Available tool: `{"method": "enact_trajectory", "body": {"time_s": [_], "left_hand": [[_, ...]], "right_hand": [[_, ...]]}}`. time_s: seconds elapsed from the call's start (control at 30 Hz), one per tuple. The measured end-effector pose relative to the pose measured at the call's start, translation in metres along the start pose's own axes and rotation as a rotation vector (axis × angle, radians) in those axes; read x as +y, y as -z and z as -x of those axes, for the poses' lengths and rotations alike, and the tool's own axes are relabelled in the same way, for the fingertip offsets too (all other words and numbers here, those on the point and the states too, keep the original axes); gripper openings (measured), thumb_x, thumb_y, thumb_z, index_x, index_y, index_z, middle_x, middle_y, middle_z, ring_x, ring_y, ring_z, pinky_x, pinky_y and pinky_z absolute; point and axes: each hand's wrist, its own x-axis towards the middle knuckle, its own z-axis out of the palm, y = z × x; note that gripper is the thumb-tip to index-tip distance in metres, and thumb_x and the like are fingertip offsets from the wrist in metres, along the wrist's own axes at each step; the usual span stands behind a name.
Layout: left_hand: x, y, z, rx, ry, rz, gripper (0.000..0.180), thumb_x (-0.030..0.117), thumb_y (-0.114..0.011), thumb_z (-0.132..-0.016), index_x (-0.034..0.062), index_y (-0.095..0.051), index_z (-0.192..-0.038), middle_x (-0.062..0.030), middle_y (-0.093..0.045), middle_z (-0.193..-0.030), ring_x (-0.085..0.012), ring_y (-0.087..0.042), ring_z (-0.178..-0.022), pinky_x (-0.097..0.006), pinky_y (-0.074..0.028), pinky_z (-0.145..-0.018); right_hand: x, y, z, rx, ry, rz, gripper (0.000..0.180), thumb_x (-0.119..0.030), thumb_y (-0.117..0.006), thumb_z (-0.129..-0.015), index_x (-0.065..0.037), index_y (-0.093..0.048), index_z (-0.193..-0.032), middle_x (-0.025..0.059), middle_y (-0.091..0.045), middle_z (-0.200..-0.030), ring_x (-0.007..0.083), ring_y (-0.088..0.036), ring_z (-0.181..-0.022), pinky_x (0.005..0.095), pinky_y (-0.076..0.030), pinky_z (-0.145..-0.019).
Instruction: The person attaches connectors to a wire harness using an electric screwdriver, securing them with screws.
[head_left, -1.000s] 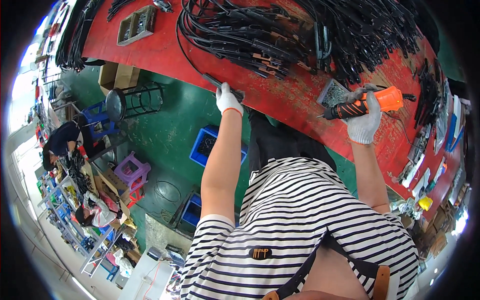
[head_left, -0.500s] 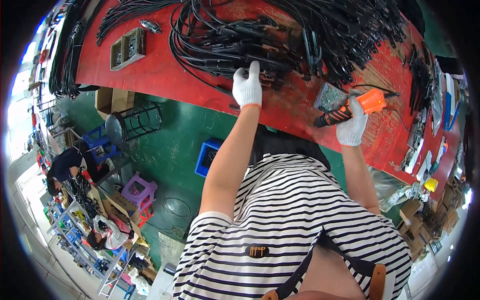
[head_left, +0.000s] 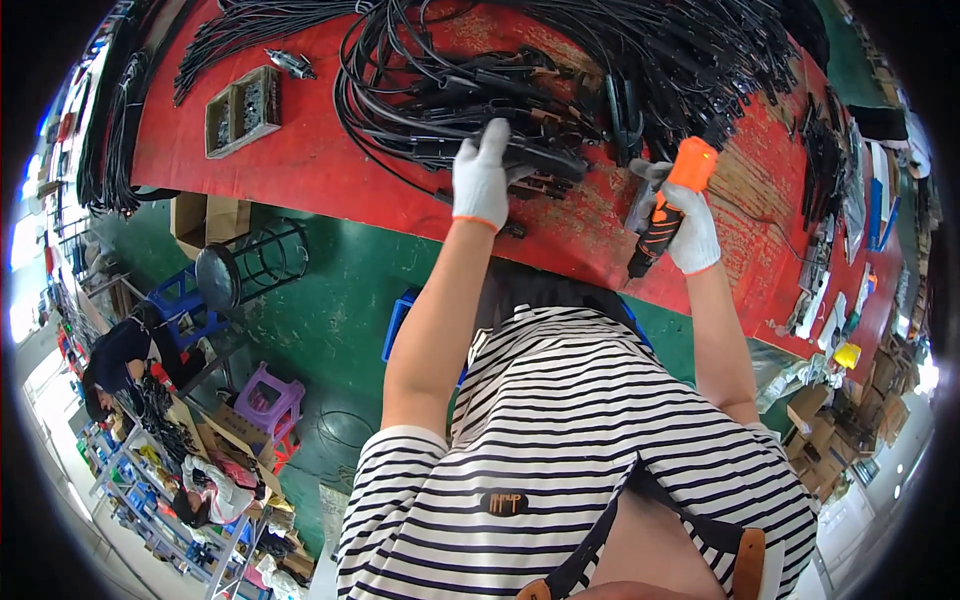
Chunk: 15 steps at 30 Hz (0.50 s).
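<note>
My left hand (head_left: 480,185), in a white knit glove, is at the near side of a heap of black cables (head_left: 400,110) on the red table. Its fingers are closed around a long black cable part (head_left: 548,160) that sticks out to the right. In my right hand (head_left: 695,232), gloved too, is an orange and black power screwdriver (head_left: 692,172). Its orange head points away from me, toward a bundle of black cable ends. A small tray of screws (head_left: 638,208) lies beside this hand, mostly hidden behind it and the tool.
A divided wooden box with small metal parts (head_left: 243,112) sits at the table's left, a metal piece (head_left: 290,64) behind it. More black cables (head_left: 690,60) cover the far side. Below stand a round stool (head_left: 220,275), a purple stool (head_left: 270,398) and a blue bin (head_left: 398,325). Co-workers sit at left.
My right hand has moved left and turned the screwdriver so its head points farther away from me. My left hand has shifted slightly, and a black cable part now shows raised beside its fingers.
</note>
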Motion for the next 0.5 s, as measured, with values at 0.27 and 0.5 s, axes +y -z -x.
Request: {"method": "enact_trajectory", "body": {"time_s": [0.27,0.5], "left_hand": [[0.033,0.007,0.035,0.237,0.176,0.334,0.049,0.059,-0.064,-0.099,0.0117,-0.057,-0.089,-0.0025,-0.057,-0.075,-0.0189,-0.056,-0.063,-0.035,-0.052,-0.059],[0.023,0.020,0.041,0.133,0.121,0.370,0.056,0.065,-0.053,-0.102,0.0097,-0.054,-0.095,-0.0036,-0.054,-0.076,-0.0200,-0.053,-0.061,-0.034,-0.049,-0.057]], "right_hand": [[0.032,-0.016,-0.022,-0.266,-0.458,-0.158,0.049,-0.029,-0.062,-0.091,-0.004,-0.056,-0.133,0.0206,-0.060,-0.146,0.0185,-0.069,-0.069,0.0335,-0.058,-0.063],[0.056,-0.012,-0.006,-0.532,-0.615,-0.123,0.048,-0.030,-0.065,-0.087,-0.003,-0.061,-0.127,0.0164,-0.067,-0.129,0.0205,-0.069,-0.066,0.0340,-0.057,-0.058]]}}
